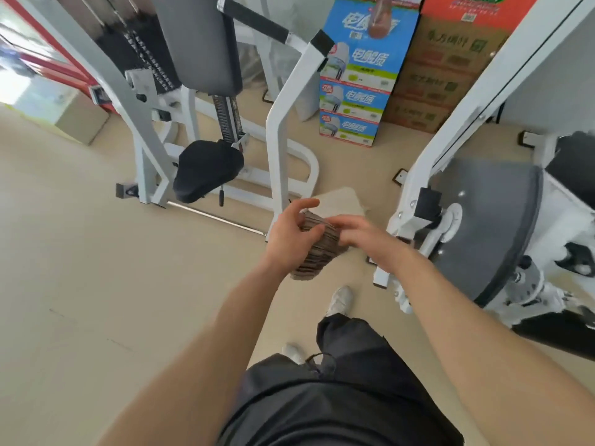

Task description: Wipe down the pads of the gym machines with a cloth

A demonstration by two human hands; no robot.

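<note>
Between two white machine frames, the left hand curls round the folded brown cloth while the right hand lays fairly straight fingers across its top; a flat, clean face, folded now, would best suit the black seat pad ahead.

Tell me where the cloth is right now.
Head view, centre: the cloth is bunched in the left hand with the right hand touching it, between the black seat pad and the grey machine.

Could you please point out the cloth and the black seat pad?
Brown ribbed cloth (322,252), head view, middle of its folds.
Black rounded padded seat (206,169), head view, centre of top surface.
</note>
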